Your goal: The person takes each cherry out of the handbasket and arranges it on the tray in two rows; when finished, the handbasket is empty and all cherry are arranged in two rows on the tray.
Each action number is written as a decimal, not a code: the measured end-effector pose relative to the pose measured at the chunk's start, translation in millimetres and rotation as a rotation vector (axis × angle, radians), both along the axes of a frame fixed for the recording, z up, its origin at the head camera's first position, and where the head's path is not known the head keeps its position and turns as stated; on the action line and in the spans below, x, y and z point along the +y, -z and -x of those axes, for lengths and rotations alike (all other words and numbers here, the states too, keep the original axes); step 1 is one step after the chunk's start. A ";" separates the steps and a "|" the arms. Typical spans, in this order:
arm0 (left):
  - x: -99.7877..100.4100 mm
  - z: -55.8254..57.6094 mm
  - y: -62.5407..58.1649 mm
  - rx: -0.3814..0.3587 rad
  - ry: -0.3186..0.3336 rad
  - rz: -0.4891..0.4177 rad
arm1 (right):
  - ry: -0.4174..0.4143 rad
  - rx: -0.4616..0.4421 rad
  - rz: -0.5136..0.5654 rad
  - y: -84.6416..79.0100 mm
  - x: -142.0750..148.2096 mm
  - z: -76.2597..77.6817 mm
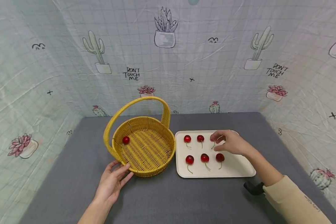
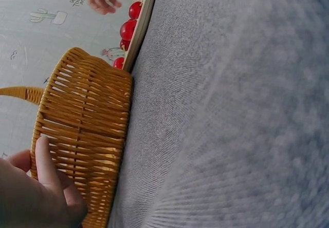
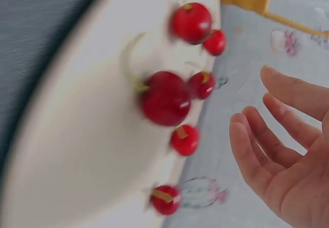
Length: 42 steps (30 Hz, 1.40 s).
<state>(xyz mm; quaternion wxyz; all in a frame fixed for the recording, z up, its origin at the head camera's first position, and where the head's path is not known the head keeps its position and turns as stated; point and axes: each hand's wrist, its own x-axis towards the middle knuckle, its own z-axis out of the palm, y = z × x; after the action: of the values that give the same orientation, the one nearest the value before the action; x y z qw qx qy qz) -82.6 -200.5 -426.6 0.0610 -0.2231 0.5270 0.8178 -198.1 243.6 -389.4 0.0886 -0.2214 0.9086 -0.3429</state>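
My left hand (image 1: 110, 185) holds the near left side of a yellow wicker basket (image 1: 159, 169), its fingers at the rim and outer wall. One red cherry (image 1: 126, 140) lies inside the basket, by its left wall. Over the right part of a cream tray (image 1: 240, 169) hovers my right hand (image 1: 231, 142), thumb and fingers spread apart with nothing between them. Its fingertips partly cover a far-row cherry (image 1: 212, 138) in the head view. Several stemmed cherries lie on the tray in two rows; a dark red cherry (image 3: 165, 98) is nearest in the right wrist view.
Basket and tray stand side by side on a grey cloth-covered table (image 1: 184, 199). The basket's tall arched handle (image 1: 137, 100) rises above it. Behind hangs a pale curtain (image 1: 201, 62) printed with cacti. A black device (image 1: 253, 188) sits at my right wrist.
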 end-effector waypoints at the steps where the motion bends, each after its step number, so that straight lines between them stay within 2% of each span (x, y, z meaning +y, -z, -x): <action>1: 0.1 0.1 0.1 0.000 0.001 0.001 | -0.013 0.000 -0.002 -3.8 -4.3 2.0; 6: 1.0 0.4 1.6 0.001 0.003 0.004 | -0.068 -0.053 0.015 -19.1 -26.8 11.0; 15: 2.0 -1.2 2.2 -0.003 -0.011 0.002 | -0.153 -0.077 -0.006 -44.9 -68.3 29.5; 24: 0.6 -0.5 0.9 0.012 -0.007 -0.006 | -0.354 -0.142 -0.043 -64.8 -112.3 51.1; 31: 0.0 -0.7 1.9 0.009 -0.007 0.011 | -0.452 -0.125 -0.049 -78.2 -149.2 59.7; 36: 0.1 -1.4 2.5 0.023 -0.002 0.013 | -0.518 -0.137 -0.129 -84.0 -177.1 65.8; 42: 0.6 -1.9 2.3 0.028 -0.004 0.016 | -0.594 -0.158 -0.274 -78.3 -206.5 78.4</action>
<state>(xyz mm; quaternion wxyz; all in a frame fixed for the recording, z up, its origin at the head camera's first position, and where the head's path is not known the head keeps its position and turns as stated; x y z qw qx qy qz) -80.8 -199.9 -428.9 0.0503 -0.2129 0.5338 0.8168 -276.5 37.1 -311.1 0.2836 -0.4355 0.8323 -0.1930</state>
